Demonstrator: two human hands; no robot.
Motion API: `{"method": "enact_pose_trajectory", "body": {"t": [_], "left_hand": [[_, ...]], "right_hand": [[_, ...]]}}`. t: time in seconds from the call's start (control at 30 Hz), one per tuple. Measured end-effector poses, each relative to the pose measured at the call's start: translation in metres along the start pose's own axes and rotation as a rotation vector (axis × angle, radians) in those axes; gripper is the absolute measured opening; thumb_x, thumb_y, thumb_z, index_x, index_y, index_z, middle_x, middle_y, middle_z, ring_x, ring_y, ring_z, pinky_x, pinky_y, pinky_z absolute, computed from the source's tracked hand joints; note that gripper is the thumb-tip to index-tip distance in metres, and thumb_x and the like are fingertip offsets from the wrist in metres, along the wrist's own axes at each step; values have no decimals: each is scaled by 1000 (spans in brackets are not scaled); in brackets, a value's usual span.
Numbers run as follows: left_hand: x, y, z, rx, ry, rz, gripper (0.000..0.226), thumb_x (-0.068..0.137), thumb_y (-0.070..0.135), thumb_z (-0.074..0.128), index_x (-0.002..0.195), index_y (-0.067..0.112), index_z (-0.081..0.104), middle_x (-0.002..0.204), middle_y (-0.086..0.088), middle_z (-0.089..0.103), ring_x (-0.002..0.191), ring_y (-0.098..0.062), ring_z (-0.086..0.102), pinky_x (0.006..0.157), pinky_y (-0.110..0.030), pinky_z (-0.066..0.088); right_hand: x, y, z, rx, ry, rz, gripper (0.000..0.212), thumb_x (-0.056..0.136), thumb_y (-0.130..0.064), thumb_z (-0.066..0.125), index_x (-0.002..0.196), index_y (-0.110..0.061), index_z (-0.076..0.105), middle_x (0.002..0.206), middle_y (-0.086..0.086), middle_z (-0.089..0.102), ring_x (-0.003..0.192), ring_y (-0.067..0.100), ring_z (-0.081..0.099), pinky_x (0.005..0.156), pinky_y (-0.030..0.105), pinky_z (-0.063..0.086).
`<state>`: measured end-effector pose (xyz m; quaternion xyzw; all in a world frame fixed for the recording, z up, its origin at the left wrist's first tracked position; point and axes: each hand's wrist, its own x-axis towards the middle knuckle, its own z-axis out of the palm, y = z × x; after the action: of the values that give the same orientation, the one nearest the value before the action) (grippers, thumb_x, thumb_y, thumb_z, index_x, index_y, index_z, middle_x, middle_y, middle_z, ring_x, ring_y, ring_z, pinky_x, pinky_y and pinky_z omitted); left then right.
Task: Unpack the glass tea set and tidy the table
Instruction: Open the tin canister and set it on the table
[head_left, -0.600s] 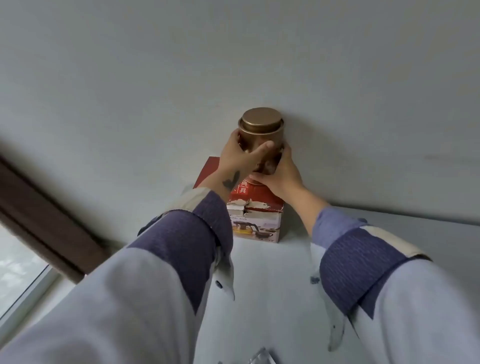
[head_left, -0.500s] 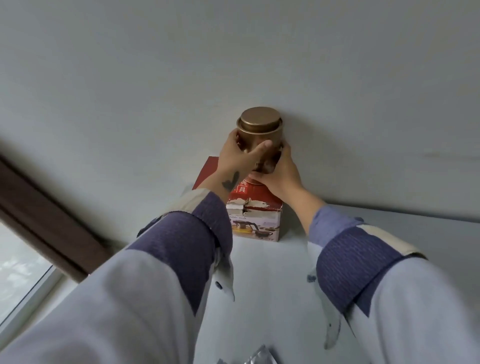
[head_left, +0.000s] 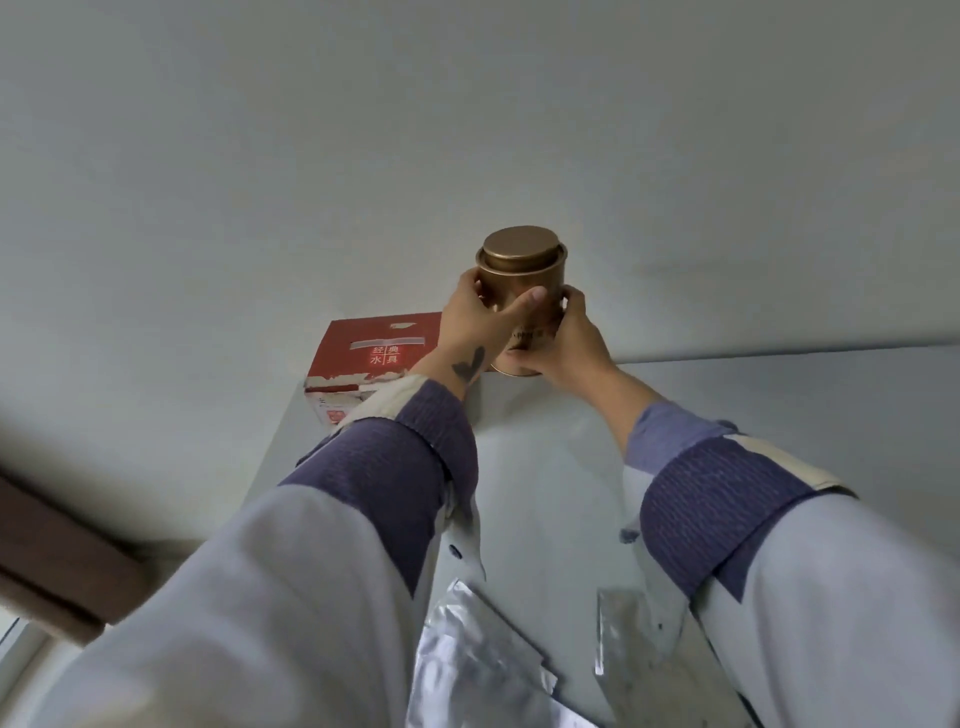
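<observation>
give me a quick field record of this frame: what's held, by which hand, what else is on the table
held object: bronze tin canister, lid on, upright
left hand: wrapped around the canister's left side, thumb across its front
right hand: gripping the canister's right side and lower edge
canister position: at the table's far edge by the wall; whether its base touches the table cannot be told
red box: left of the canister, against the wall, partly hidden by the left sleeve
foil pouches: and lying flat on the near table
table: pale grey
</observation>
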<state>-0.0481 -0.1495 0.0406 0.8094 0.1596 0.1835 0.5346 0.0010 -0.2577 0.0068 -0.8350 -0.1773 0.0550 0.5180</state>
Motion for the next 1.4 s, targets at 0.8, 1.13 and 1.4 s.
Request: {"method": "enact_pose_trajectory", "body": {"t": [0.8, 1.13, 1.4], "left_hand": [[-17, 75, 385, -97, -242, -51, 70, 72, 21, 81, 132, 14, 45, 129, 2, 55, 114, -9, 49, 91, -26, 43], [32, 43, 464, -99, -177, -48, 70, 72, 13, 80, 132, 14, 45, 129, 2, 55, 111, -4, 47, 91, -22, 40], [55, 29, 495, -114, -125, -31, 69, 72, 8, 79, 133, 13, 44, 128, 3, 53, 109, -3, 46, 90, -18, 37]], "right_hand": [[2, 256, -312, -102, 130, 216, 94, 62, -20, 86, 135, -19, 27, 131, 1, 55, 119, 21, 55, 97, 37, 49], [67, 330, -325, 5, 155, 268, 97, 59, -16, 87, 134, -22, 27, 130, 0, 54, 119, 19, 54, 98, 34, 49], [102, 355, -326, 48, 183, 280, 97, 57, -9, 85, 135, -20, 27, 129, 2, 54, 119, 20, 54, 96, 42, 52]]}}
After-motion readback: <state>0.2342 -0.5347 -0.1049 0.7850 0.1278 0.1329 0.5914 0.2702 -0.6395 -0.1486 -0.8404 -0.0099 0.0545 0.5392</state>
